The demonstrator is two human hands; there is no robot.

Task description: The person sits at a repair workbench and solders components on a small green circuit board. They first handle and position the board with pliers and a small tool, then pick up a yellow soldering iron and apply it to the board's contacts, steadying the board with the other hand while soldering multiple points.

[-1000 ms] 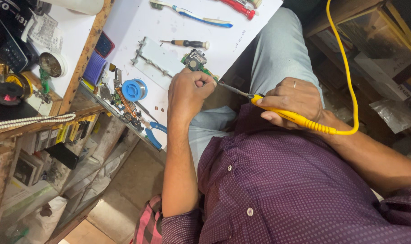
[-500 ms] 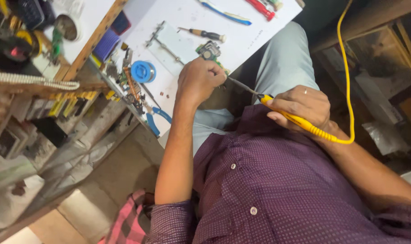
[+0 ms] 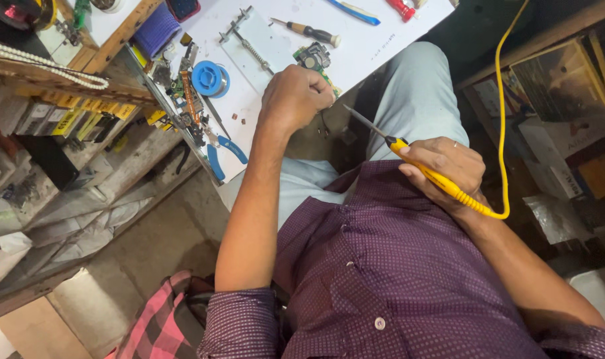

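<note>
Cluttered white workbench (image 3: pixel 382 50), strewn with a blue solder spool (image 3: pixel 210 78), blue-handled pliers (image 3: pixel 221 154) and a small screwdriver (image 3: pixel 309 31), fills the top of the view. At its near edge the left hand (image 3: pixel 293 98) is curled shut beside a small green circuit board (image 3: pixel 313 60); whether it grips anything cannot be told. Over the lap, the right hand (image 3: pixel 447 167) wraps its fingers around a yellow soldering iron (image 3: pixel 422 166), tip aimed toward the board but well short of it.

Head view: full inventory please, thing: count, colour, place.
Circuit board: 1, green, bench edge under left hand
Soldering iron: 1, yellow, in right hand
Solder spool: 1, blue, on bench
Screwdriver: 1, black-handled, on bench
Board holder: 1, metal, on bench
Pliers: 1, blue-handled, bench edge
Cable: 1, yellow, from iron upward
Left hand: 1, fisted, on board
Right hand: 1, gripping iron
</note>
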